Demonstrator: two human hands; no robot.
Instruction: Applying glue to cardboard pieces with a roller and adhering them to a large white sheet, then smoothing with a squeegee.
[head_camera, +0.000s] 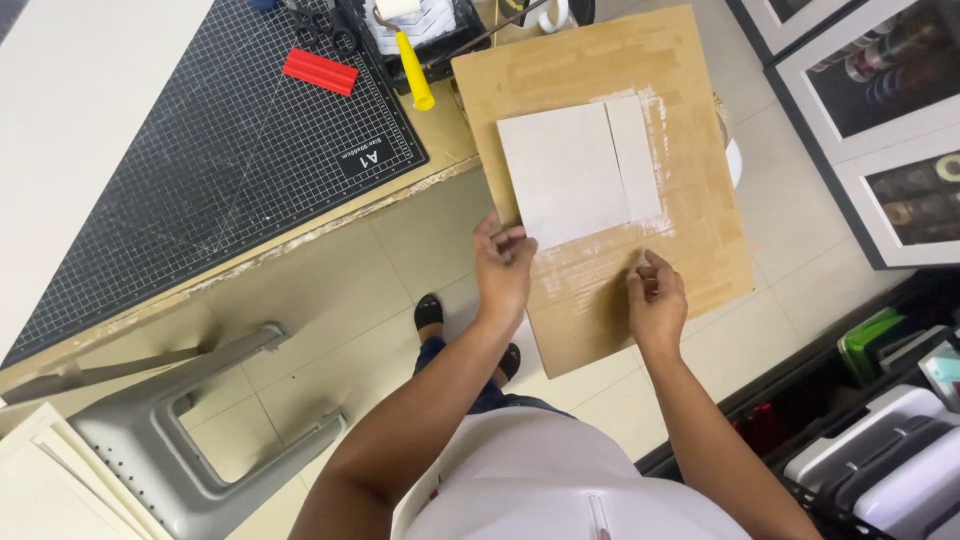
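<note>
A workshop seen from above, with pale floor tiles (330, 290) and a wooden tabletop (440, 110) carrying a black gridded cutting mat (220, 150). A brown board (690, 240) juts past the tabletop's edge, smeared with white. On it lie a grey square card (560, 170) and, touching its right side, a narrow grey strip (635, 155). The left hand (503, 265) pinches the card's lower left corner. The right hand (655, 300) rests on the board below the strip, fingers curled, holding nothing. A grey stool (180, 430) lies tipped over on the floor.
</note>
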